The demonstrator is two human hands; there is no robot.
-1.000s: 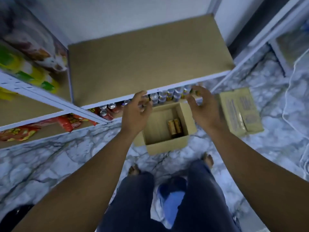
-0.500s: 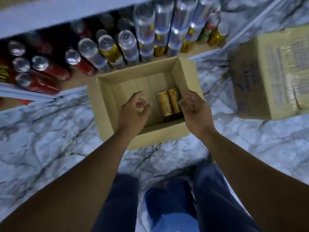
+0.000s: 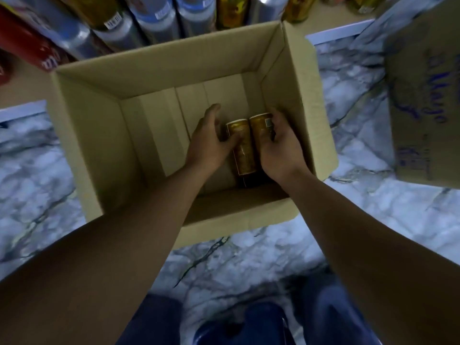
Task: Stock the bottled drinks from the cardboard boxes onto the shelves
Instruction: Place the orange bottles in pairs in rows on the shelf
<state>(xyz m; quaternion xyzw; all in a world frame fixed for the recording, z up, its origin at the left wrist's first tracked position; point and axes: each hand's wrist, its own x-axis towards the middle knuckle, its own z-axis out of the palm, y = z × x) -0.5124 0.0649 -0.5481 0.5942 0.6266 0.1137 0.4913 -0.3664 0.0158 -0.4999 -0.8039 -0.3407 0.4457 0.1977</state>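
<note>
While left hand and right hand clasp gold bottles — box on marble floor, shelf beyond.

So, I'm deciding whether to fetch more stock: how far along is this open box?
Done: rows of drinks stand on the shelf, and the open box is nearly empty. In hand: the left hand grips the left gold bottle, the right hand the right gold bottle. Left: shelving both, then probably the second box.

The box stands open above with free floor left of my left hand on the left gold bottle, but my right hand has little room between the right gold bottle and the side wall, and shelved drinks crowd just beyond the far wall.
</note>
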